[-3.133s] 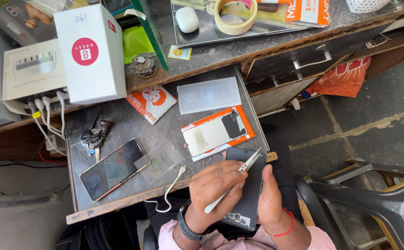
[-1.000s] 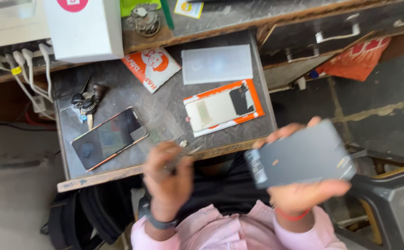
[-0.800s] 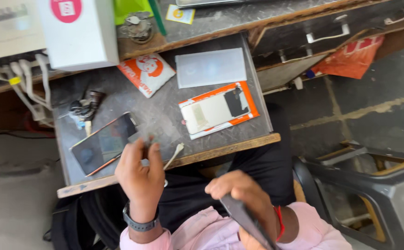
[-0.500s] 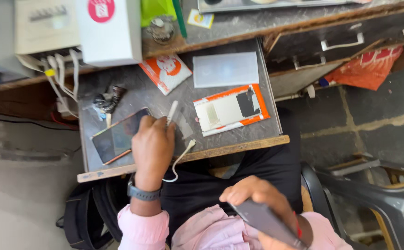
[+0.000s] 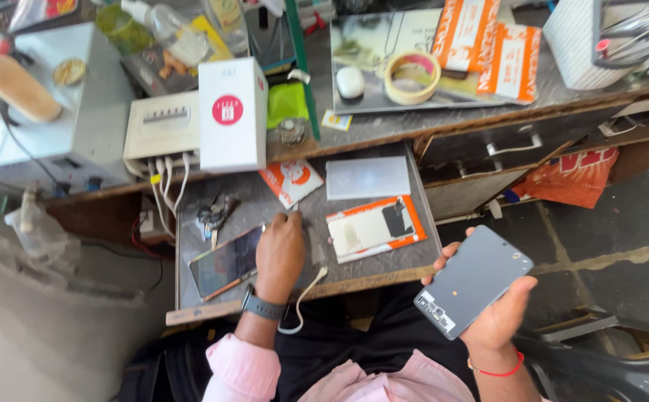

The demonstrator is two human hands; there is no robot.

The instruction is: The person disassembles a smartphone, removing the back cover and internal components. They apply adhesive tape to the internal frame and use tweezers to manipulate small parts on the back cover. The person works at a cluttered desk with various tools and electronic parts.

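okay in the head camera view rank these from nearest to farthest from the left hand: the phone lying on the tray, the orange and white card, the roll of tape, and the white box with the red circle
From the left hand:
1. Phone on the tray, touching the hand's side.
2. Orange and white card, just to the other side on the same tray.
3. White box with the red circle, up on the bench behind.
4. Roll of tape, farthest, on the upper bench.

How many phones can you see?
2. One grey phone is held in the right hand, off the tray's right side. The other phone lies on the grey tray beside the left hand. More may hide in the clutter.
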